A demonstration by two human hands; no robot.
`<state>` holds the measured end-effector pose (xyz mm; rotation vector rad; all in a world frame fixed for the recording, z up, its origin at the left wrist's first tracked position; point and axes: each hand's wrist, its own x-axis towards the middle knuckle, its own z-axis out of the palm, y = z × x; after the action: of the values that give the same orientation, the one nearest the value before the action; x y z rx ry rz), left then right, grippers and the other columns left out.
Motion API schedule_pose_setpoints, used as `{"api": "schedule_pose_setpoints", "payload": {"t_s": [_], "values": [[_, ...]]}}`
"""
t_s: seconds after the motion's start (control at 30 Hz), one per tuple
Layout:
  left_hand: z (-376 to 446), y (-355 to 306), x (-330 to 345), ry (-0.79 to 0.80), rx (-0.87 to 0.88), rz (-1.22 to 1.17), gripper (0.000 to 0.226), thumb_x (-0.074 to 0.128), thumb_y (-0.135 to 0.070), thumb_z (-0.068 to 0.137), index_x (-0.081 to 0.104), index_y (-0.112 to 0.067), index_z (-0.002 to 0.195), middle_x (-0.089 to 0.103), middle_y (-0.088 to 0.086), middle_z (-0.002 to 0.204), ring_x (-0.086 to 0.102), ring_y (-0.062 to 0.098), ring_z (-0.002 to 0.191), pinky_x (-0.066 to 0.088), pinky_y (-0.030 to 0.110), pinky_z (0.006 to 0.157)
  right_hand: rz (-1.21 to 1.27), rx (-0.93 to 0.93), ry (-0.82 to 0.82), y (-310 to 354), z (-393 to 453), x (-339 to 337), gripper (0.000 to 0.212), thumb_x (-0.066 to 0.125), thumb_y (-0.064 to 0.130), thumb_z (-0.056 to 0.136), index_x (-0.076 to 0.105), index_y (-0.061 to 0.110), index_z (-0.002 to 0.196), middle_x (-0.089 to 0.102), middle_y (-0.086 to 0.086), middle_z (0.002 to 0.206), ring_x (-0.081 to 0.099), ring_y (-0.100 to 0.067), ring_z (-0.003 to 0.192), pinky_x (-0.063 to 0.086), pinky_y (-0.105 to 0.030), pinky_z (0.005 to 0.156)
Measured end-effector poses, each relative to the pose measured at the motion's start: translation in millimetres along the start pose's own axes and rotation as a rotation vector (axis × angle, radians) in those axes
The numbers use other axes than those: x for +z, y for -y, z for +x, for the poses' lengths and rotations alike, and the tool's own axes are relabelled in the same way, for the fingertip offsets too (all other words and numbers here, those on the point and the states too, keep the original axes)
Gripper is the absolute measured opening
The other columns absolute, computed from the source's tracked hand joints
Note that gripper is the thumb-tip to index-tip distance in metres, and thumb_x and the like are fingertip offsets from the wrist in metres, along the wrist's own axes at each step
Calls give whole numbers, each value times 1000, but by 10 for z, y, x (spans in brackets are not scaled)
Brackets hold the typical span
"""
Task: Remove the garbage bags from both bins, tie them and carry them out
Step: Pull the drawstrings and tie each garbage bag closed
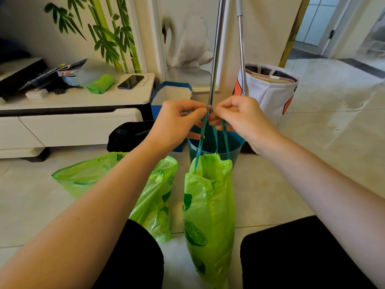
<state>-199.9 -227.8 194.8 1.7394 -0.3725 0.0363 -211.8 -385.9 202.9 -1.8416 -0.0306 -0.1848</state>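
Observation:
A green garbage bag (208,209) printed with lime slices hangs between my knees, its mouth gathered by blue drawstrings (201,140). My left hand (177,119) and my right hand (243,115) pinch the tops of those strings close together above a blue bin (235,144). The bin has no bag in it as far as I can see. A second green garbage bag (154,197) lies flat on the floor tiles to the left, under my left forearm. A black bin (129,134) stands behind it, half hidden by my arm.
A low white cabinet (73,119) on the left carries a phone (130,81), a roll of green bags (101,83) and clutter. Two metal poles (216,49) rise behind the bin. A white fabric basket (270,90) stands at right. A doorway opens at far right.

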Motion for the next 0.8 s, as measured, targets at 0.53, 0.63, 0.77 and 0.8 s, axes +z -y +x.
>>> {"api": "schedule_pose_setpoints", "payload": {"t_s": [0.53, 0.63, 0.77, 0.8], "values": [[104, 166, -18, -118, 41, 200, 7, 71, -19, 83, 74, -23, 79, 68, -4, 71, 61, 2, 60, 54, 20, 57, 257, 305, 217, -66, -6, 82, 12, 67, 2, 80, 68, 8, 90, 69, -5, 69, 69, -15, 66, 58, -38, 78], [105, 248, -36, -38, -50, 284, 24, 58, -1, 85, 74, -12, 99, 72, 4, 89, 67, 13, 84, 57, 31, 85, 240, 189, 155, -39, -10, 24, 7, 68, 6, 81, 68, 12, 84, 69, -3, 68, 68, -14, 67, 58, -31, 70], [-9, 369, 71, 478, -154, 204, 61, 52, 13, 80, 50, -12, 136, 59, -1, 129, 54, 4, 118, 47, 13, 94, 222, 52, 84, 0, -36, -19, 6, 67, 7, 83, 68, 12, 85, 68, -4, 71, 66, -16, 71, 58, -36, 77], [-35, 414, 124, 563, -176, 190, 64, 57, 9, 81, 45, -14, 139, 56, -4, 131, 51, 2, 120, 46, 9, 90, 219, 29, 75, 19, -41, -20, 6, 66, 7, 84, 68, 10, 89, 68, -4, 74, 67, -15, 73, 58, -37, 80]]}}
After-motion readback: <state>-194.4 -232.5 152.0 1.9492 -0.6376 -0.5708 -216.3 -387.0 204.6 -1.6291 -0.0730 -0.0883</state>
